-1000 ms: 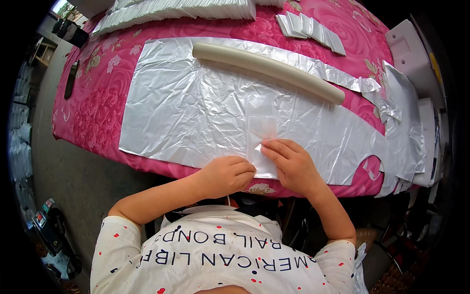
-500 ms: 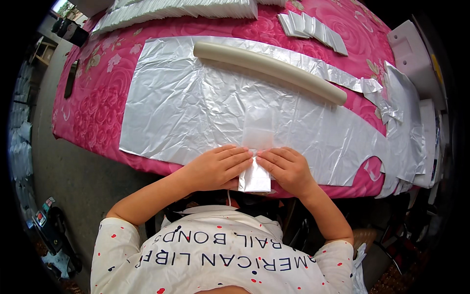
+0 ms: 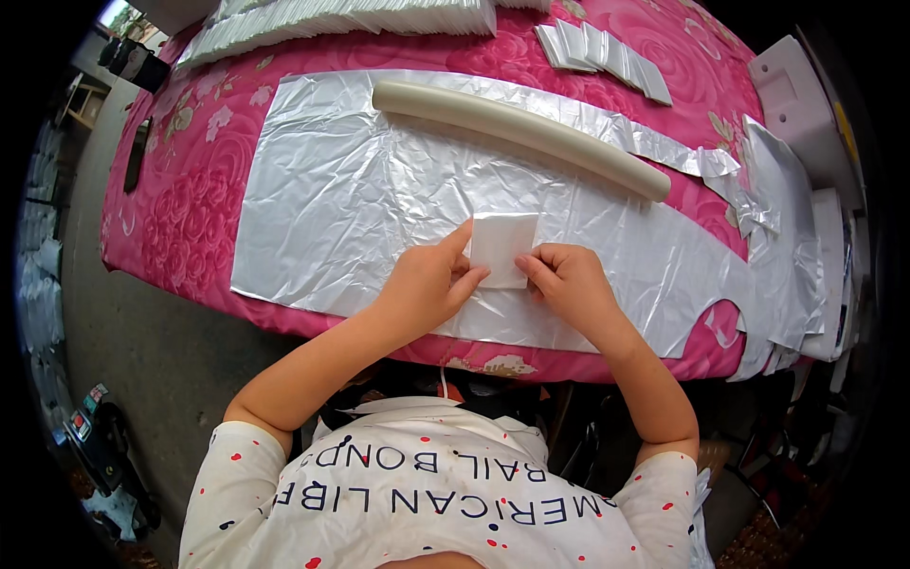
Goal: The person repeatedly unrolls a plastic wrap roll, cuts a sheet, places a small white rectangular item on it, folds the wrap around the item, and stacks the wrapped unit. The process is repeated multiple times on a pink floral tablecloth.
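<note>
A small folded plastic sheet (image 3: 503,245), whitish and nearly square, is held between my hands over a wide silver sheet (image 3: 322,199). My left hand (image 3: 428,280) grips its left edge, with the thumb at the lower corner and the index finger stretched up along the side. On the right edge, my right hand (image 3: 569,280) pinches it between thumb and fingers. Beyond the hands a long cream tube (image 3: 521,137) lies slantwise across the silver sheet.
A pink flowered cloth (image 3: 180,228) covers the table. Long rows of folded white packets (image 3: 360,21) stand at the far edge, and a smaller fanned stack (image 3: 607,59) sits far right. A phone-like dark object (image 3: 137,155) is at left; a white foam box (image 3: 801,119) at right.
Both hands have moved away from the table's front edge. The strip they pressed flat is now folded up into a shorter square and held by its sides.
</note>
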### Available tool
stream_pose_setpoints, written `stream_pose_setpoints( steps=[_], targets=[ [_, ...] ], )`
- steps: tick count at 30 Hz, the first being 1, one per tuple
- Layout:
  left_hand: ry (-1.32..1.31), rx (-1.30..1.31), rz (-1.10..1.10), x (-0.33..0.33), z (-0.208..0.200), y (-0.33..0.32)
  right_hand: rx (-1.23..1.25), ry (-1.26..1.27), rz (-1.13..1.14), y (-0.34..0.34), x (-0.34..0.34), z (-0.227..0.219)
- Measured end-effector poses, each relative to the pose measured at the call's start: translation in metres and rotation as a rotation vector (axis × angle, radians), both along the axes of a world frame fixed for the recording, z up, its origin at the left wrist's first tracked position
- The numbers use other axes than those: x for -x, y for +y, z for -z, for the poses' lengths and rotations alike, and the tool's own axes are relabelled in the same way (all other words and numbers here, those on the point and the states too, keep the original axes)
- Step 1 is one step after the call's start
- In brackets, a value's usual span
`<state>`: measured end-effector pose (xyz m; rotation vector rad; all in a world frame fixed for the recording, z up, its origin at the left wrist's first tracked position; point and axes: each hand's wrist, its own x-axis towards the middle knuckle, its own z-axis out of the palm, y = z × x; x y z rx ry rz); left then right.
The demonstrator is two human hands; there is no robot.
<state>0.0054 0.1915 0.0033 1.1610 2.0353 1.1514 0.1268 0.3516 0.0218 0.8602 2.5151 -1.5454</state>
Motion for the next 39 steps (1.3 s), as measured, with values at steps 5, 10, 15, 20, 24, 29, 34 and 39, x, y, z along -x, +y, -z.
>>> stream_pose_setpoints(
  steps=[5,10,15,20,24,29,34,39],
  targets=[
    [-0.159,0.139,-0.080,0.009,-0.013,0.010,0.141,-0.239,0.000,0.011,0.017,-0.011],
    [0.365,0.014,-0.034,0.007,-0.007,0.004,0.152,-0.246,-0.001,0.012,0.019,-0.008],
    [0.646,-0.106,0.223,-0.011,0.007,0.020,0.111,-0.183,-0.008,0.014,0.016,0.002],
    [0.652,0.080,0.218,-0.020,0.022,0.028,0.089,-0.234,0.007,0.008,0.019,-0.009],
    [0.619,0.075,0.223,-0.021,0.022,0.029,-0.017,-0.187,0.014,0.004,0.016,-0.010],
    [0.624,0.062,0.223,-0.020,0.025,0.026,-0.333,-0.192,-0.108,-0.002,0.008,-0.017],
    [0.539,-0.082,0.154,-0.013,0.018,0.016,-0.732,-0.192,-0.208,-0.010,0.006,-0.035],
    [0.084,-0.275,0.051,0.001,-0.006,-0.048,-0.840,0.335,-0.428,-0.017,0.045,-0.010]
  ],
)
